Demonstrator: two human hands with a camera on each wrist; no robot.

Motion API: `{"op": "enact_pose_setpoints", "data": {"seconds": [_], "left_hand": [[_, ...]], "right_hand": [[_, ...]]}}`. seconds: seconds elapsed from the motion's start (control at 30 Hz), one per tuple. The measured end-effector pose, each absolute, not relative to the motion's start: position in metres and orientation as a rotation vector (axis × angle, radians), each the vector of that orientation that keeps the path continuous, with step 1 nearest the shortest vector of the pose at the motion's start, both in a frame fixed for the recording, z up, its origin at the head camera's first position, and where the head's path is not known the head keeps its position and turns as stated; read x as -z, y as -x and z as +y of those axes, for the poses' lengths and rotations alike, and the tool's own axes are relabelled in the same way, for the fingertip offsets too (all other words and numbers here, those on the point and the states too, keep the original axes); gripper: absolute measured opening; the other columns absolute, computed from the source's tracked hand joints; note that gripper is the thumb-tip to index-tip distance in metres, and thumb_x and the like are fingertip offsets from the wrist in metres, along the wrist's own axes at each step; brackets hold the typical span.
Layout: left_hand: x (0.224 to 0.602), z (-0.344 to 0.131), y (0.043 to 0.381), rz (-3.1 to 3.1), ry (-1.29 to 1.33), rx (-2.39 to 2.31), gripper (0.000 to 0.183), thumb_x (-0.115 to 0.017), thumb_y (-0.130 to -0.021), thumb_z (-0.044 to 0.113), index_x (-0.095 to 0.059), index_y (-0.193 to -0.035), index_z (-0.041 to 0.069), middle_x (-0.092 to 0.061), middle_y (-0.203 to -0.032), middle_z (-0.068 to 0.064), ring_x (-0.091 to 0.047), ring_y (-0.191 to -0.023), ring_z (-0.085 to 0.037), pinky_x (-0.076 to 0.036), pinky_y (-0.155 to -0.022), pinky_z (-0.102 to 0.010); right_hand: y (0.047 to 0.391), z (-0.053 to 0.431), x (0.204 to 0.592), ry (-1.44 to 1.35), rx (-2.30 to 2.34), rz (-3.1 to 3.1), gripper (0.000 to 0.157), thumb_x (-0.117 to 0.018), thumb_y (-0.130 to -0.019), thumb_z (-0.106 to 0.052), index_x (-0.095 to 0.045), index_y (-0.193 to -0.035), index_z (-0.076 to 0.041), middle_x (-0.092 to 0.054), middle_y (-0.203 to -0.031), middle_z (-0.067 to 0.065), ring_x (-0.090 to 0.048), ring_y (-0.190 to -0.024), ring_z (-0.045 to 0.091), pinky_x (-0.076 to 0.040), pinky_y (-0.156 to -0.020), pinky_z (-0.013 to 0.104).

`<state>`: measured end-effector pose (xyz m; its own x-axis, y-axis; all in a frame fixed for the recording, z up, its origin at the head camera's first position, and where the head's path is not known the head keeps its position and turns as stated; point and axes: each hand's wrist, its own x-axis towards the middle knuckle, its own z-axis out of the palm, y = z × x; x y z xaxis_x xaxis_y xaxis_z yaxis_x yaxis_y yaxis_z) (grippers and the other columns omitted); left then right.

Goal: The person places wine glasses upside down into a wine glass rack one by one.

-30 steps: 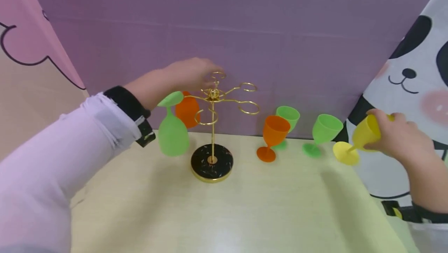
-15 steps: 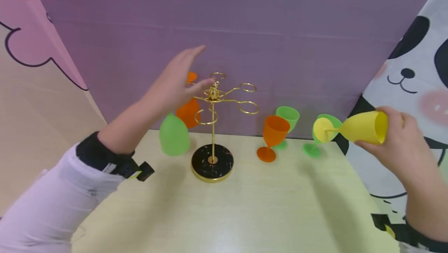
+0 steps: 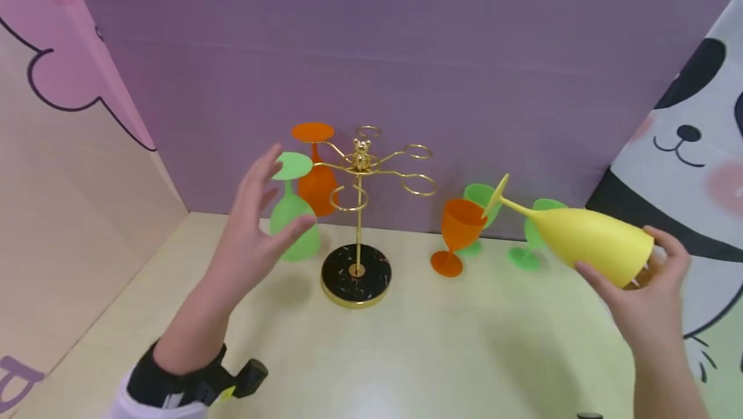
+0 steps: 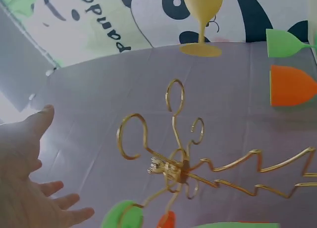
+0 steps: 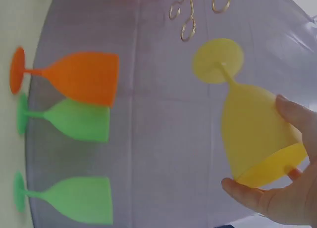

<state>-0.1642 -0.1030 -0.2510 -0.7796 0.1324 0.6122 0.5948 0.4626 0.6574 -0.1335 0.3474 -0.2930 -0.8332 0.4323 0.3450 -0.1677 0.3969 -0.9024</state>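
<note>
My right hand grips a yellow goblet near its rim, with the bowl tilted and the foot pointing up and left. In the right wrist view a finger of that hand reaches inside the goblet's mouth. My left hand is raised with fingers spread and holds nothing, just in front of a green goblet. That goblet and an orange goblet hang upside down from the left arms of a gold rack. Other rings of the rack hold nothing.
An orange goblet stands upright right of the rack, with a green goblet partly behind it. Another green goblet stands farther right, partly hidden by the yellow one. A purple backdrop rises behind the pale table.
My left hand has drawn back from the rack's top toward me, its fingers spreading. My right hand has lifted the yellow goblet and tipped it until its foot points up-left.
</note>
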Motion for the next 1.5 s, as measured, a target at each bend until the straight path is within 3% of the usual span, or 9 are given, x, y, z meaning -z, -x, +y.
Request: {"op": "enact_pose_setpoints", "data": {"seconds": [0.07,0.2,0.33,0.57,0.8,0.97,1.23,1.5], "left_hand": [[0.264,-0.104,0.159,-2.171,0.589,1.371,0.087,-0.072,-0.078,0.015,-0.018,-0.145,0.028,-0.022,-0.148,-0.002,-0.029,-0.129,-0.022,-0.032,-0.105,-0.047],[0.285,-0.103,0.15,-2.105,0.559,1.483,0.09,-0.071,-0.076,0.004,-0.017,-0.145,0.023,-0.022,-0.148,-0.002,-0.027,-0.13,-0.021,-0.033,-0.104,-0.049],[0.301,-0.101,0.141,-2.064,0.478,1.636,0.093,-0.067,-0.077,-0.003,-0.013,-0.145,0.027,-0.02,-0.149,0.003,-0.028,-0.13,-0.02,-0.034,-0.103,-0.045],[0.328,-0.088,0.14,-1.986,0.485,1.739,0.081,-0.065,-0.077,-0.005,-0.026,-0.143,0.02,-0.03,-0.146,-0.007,-0.035,-0.126,-0.021,-0.039,-0.097,-0.022],[0.343,-0.077,0.14,-1.977,0.608,1.763,0.079,-0.068,-0.073,-0.005,-0.032,-0.14,0.019,-0.034,-0.143,-0.009,-0.037,-0.125,-0.022,-0.043,-0.095,-0.027],[0.352,-0.068,0.138,-1.921,0.722,1.82,0.078,-0.066,-0.072,-0.01,-0.033,-0.139,0.014,-0.035,-0.142,-0.013,-0.037,-0.125,-0.024,-0.043,-0.096,-0.03],[0.359,-0.04,0.137,-2.012,1.003,1.797,0.082,-0.072,-0.077,0.023,-0.025,-0.143,0.019,-0.025,-0.147,-0.006,-0.033,-0.126,-0.029,-0.042,-0.097,-0.046],[0.367,-0.028,0.133,-2.074,1.076,1.818,0.099,-0.076,-0.069,0.007,-0.015,-0.145,0.02,-0.018,-0.149,-0.006,-0.03,-0.128,-0.027,-0.041,-0.097,-0.048]], "right_hand": [[0.13,0.343,0.301,0.193,-1.659,-1.986,0.091,-0.071,-0.072,0.005,-0.018,-0.136,-0.032,-0.036,-0.119,-0.004,-0.045,-0.095,0.009,-0.045,-0.068,0.007],[0.122,0.334,0.313,0.163,-1.881,-1.879,0.082,-0.064,-0.078,0.005,-0.019,-0.137,-0.03,-0.034,-0.119,-0.005,-0.041,-0.1,0.011,-0.045,-0.073,0.008],[0.118,0.32,0.325,0.036,-2.059,-1.799,0.071,-0.058,-0.084,0.001,-0.021,-0.137,-0.028,-0.031,-0.121,-0.002,-0.041,-0.1,0.012,-0.048,-0.075,0.014],[0.122,0.285,0.336,-0.44,-2.465,-1.579,0.058,-0.056,-0.09,-0.022,-0.024,-0.14,-0.02,-0.039,-0.131,0.002,-0.053,-0.105,0.019,-0.051,-0.084,0.036],[0.118,0.25,0.345,-0.622,-2.629,-1.689,0.05,-0.047,-0.094,-0.033,-0.026,-0.138,-0.023,-0.043,-0.131,0.0,-0.051,-0.111,0.021,-0.046,-0.091,0.043],[0.11,0.236,0.35,-0.665,-2.801,-1.75,0.043,-0.03,-0.1,-0.033,-0.019,-0.14,-0.022,-0.041,-0.135,0.003,-0.045,-0.119,0.03,-0.04,-0.098,0.044],[0.109,0.221,0.36,-0.602,-3.045,-1.856,0.049,-0.013,-0.099,-0.046,-0.008,-0.141,-0.023,-0.039,-0.138,0.003,-0.037,-0.126,0.034,-0.034,-0.104,0.043],[0.106,0.21,0.371,-0.685,-3.141,-1.814,0.048,-0.012,-0.1,-0.043,-0.012,-0.141,-0.018,-0.043,-0.135,0.009,-0.037,-0.124,0.036,-0.034,-0.104,0.043]]}}
